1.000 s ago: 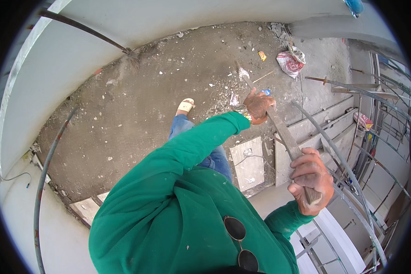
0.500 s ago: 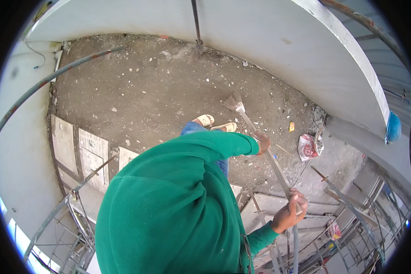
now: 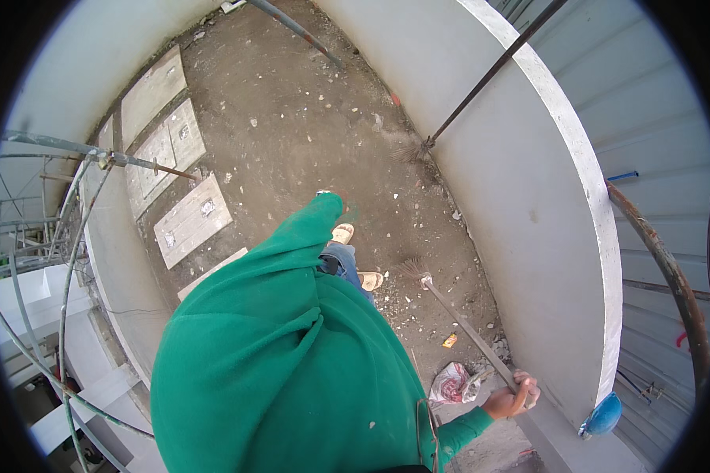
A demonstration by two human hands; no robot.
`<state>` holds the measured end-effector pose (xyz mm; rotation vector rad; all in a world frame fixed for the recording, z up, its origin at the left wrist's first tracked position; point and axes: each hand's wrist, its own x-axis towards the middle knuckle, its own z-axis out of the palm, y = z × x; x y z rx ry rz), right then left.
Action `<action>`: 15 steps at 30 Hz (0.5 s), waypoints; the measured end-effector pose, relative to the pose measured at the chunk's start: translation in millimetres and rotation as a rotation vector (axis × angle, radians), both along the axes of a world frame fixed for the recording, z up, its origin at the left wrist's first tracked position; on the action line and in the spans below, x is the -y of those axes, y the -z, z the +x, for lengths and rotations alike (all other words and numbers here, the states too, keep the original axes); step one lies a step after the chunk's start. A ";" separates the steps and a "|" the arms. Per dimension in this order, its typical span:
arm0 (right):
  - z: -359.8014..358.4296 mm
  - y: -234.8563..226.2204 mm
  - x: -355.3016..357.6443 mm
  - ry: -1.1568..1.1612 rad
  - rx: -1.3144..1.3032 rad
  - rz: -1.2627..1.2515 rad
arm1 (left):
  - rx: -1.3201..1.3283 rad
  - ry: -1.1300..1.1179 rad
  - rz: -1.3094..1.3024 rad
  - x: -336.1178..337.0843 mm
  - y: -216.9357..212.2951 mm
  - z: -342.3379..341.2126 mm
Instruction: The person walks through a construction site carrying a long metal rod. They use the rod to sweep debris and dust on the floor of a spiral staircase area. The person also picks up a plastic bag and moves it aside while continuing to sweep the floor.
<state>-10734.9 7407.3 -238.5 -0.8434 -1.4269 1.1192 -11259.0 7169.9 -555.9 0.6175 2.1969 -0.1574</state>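
Note:
My right hand [image 3: 513,397] is closed round the upper end of the long handle of a broom [image 3: 469,331]. The broom slants away to the left, and its spread bristles [image 3: 412,270] are down at the dirt floor beside my sandals [image 3: 371,281]. My left arm, in a green sleeve [image 3: 315,221], reaches forward over the floor, away from the broom. Past its cuff the left hand is hidden, so its fingers do not show. Pale grit and small stones lie around the bristles.
A second broom [image 3: 426,147] leans on the low white wall [image 3: 528,213]. A sack [image 3: 452,384] and a yellow wrapper [image 3: 450,340] lie near my right arm. Flat panels [image 3: 193,221] rest at left beside scaffold pipes [image 3: 95,150]. A blue helmet [image 3: 603,415] hangs at the wall's near end.
My left hand has let go of the broom handle, and that arm now stretches forward. My right hand still grips the handle. The view has turned to the right.

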 end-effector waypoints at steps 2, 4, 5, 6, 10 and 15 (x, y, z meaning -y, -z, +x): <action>1.0 0.0 -16.6 -0.033 -0.036 -0.028 | 0.060 -0.145 -0.125 65.5 -27.8 -43.5; -13.2 4.2 -25.7 -0.130 -0.145 -0.075 | -0.047 -0.163 -0.052 125.0 -20.9 -42.2; -24.9 5.9 -23.3 -0.194 -0.122 -0.100 | -0.079 -0.123 -0.055 143.6 -15.2 -34.6; -42.1 7.6 -20.7 -0.254 -0.102 -0.127 | -0.113 -0.079 -0.058 153.7 -11.2 -27.5; -116.2 -2.7 -3.4 -0.419 0.108 -0.324 | 0.119 -0.369 0.251 146.3 -11.3 15.9; -177.3 -28.0 3.2 -0.458 -0.078 -0.159 | 0.300 -0.201 0.696 3.3 -70.0 32.9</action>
